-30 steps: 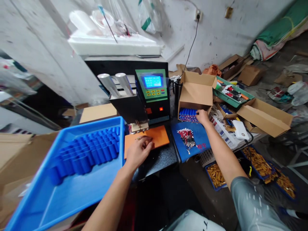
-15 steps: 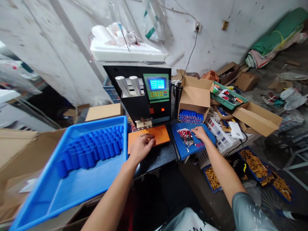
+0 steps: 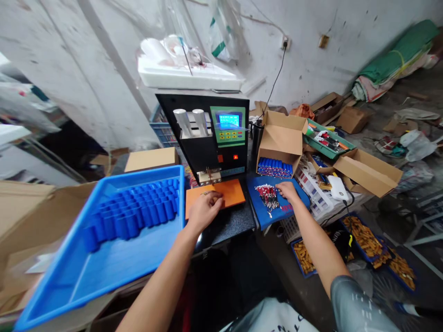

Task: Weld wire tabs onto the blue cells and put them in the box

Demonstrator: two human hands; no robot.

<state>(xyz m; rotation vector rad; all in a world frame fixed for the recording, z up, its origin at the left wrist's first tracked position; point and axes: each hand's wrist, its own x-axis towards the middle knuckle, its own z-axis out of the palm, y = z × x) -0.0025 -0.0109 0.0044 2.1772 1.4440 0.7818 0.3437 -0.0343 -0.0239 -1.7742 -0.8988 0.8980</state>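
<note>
My left hand (image 3: 206,208) rests on the orange board (image 3: 232,192), fingers curled together just in front of the copper-coloured electrode pins (image 3: 209,175) of the black spot welder (image 3: 194,154). Whatever lies under those fingers is hidden. Over the blue mat (image 3: 258,216), my right hand (image 3: 286,190) has thumb and fingertips pinched at the right edge of a pile of red and black wire leads (image 3: 268,197). What sits in that pinch is too small to make out.
At left stands a blue tray (image 3: 138,258) holding many blue cylindrical cells (image 3: 138,207). Behind the mat is an open cardboard box (image 3: 282,133) of blue cells. A green bin (image 3: 328,145), a white basket (image 3: 316,198) and floor trays of yellow-orange pieces (image 3: 363,240) are at right.
The view has shifted slightly. Both hands stay in nearly the same places, the left over the orange board and the right beside the wire leads.
</note>
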